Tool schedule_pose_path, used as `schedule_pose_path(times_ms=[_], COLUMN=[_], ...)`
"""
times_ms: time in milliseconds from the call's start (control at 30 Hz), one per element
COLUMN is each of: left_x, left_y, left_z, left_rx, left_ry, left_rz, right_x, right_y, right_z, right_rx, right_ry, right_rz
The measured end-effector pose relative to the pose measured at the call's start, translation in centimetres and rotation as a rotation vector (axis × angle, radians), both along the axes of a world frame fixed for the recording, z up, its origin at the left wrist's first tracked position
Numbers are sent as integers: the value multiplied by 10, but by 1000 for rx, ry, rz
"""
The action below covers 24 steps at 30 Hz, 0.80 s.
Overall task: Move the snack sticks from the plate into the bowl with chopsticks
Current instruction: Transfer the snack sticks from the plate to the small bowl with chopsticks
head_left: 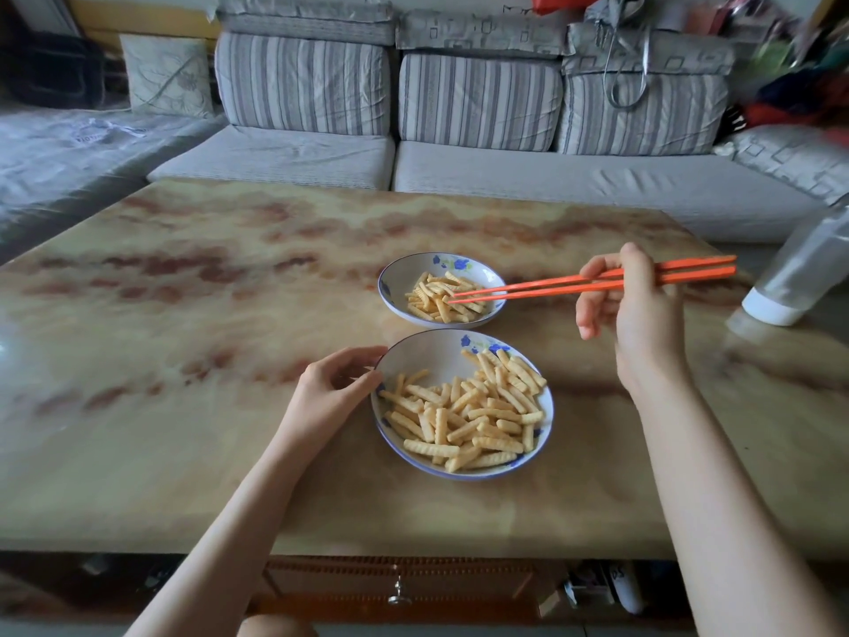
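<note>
Two white dishes with blue flowers stand on the marbled table (pixel 183 314). The near, larger plate (pixel 427 356) is piled with many ridged yellow snack sticks (pixel 478 416). The far, smaller bowl (pixel 399 273) holds a smaller heap of snack sticks (pixel 436 294). My right hand (pixel 638 310) grips a pair of orange chopsticks (pixel 551 285); their tips lie over the far bowl's heap, slightly apart. Whether a stick sits between the tips is unclear. My left hand (pixel 331 388) touches the near plate's left rim with loosely curled fingers.
A clear plastic bottle with a white cap (pixel 799 278) lies tilted at the table's right edge. A striped grey sofa (pixel 478 167) runs behind the table. A drawer with a metal handle (pixel 399 595) sits under the front edge.
</note>
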State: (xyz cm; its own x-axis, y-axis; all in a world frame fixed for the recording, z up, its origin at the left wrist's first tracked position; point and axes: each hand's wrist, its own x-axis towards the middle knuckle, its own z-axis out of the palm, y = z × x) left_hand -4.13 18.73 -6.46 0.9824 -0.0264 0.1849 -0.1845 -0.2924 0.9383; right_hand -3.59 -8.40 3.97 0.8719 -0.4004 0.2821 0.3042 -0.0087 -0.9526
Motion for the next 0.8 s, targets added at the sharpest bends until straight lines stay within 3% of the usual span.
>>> schedule_pose_path(times_ms=[800], left_x=[1], left_y=[2], left_z=[-1], left_rx=[-17], left_ry=[11], left_rz=[-24], right_x=[-17], right_y=[-12], right_z=[-15], right_rx=[-174], right_ry=[168], right_rz=[15])
